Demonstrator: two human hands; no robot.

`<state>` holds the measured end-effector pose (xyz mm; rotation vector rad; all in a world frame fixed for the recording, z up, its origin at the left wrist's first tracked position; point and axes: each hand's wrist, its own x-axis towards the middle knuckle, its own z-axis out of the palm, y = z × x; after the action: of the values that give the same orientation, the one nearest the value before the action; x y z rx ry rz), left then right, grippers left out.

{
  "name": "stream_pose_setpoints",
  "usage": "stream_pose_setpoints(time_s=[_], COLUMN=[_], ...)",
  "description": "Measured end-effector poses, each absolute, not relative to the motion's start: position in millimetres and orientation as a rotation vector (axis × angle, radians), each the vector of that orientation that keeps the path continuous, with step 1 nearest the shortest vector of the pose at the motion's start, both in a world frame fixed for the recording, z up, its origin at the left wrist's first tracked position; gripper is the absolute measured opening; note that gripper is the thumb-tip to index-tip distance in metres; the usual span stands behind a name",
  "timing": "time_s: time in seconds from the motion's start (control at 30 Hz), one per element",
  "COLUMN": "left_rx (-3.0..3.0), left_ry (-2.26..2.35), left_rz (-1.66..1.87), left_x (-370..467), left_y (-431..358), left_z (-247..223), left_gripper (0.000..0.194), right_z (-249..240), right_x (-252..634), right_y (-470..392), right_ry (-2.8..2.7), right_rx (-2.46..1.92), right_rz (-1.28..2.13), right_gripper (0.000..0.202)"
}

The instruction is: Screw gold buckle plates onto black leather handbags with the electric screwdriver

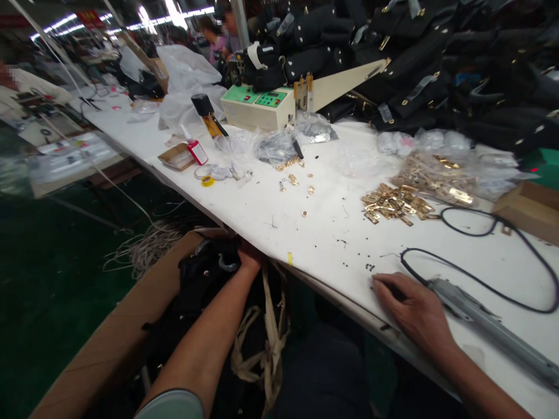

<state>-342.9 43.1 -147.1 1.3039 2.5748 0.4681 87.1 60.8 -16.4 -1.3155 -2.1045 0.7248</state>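
Note:
My left hand (250, 255) reaches down into a cardboard box (131, 331) beside the table, among black bags (205, 273). Its fingers are hidden by the bag and the table edge. Beside that forearm hang beige cloth strips (271, 337). On the white table (323, 244) rests my right hand (413, 305), its fingers curled and the thumb and forefinger drawn together; whatever is between the tips is too small to make out. Tiny black screws (370, 267) lie just past the fingertips. A grey electric screwdriver (489, 320) with a black cord lies to the right of this hand.
Gold metal plates (395, 203) are heaped at the right, near a bag of more parts (441, 177). Farther back stand a cream machine (257, 110), a red bottle (197, 151) and a hammer (209, 116). Black bags (410, 64) are piled behind. Several people work in the distance.

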Motion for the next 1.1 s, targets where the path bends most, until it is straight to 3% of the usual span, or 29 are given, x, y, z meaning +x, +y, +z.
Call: stream_pose_setpoints(time_s=[0.3, 0.47, 0.6, 0.77, 0.93, 1.1], left_rx=[1.286, 1.268, 1.287, 1.214, 1.228, 1.289], left_ry=[2.531, 2.393, 2.303, 2.193, 2.127, 1.951], left_rz=[0.555, 0.29, 0.028, -0.193, -0.185, -0.177], left_x=[-277, -255, -246, -236, -226, -216], left_y=[-33, -138, -212, -255, -262, -264], left_z=[-154, -155, -147, -147, -145, -132], left_gripper=[0.052, 0.052, 0.064, 0.025, 0.037, 0.034], right_z=[-13, -13, -16, -17, -15, -17], right_x=[88, 91, 93, 95, 98, 99], right_y=[59, 58, 57, 57, 57, 57], right_ry=[-2.07, -2.047, -2.024, -2.01, -2.004, -1.994], right_rx=[-1.315, -1.285, -1.28, -1.271, -1.247, -1.232], right_rz=[0.722, 0.71, 0.721, 0.72, 0.736, 0.734], right_gripper=[0.022, 0.02, 0.02, 0.02, 0.023, 0.023])
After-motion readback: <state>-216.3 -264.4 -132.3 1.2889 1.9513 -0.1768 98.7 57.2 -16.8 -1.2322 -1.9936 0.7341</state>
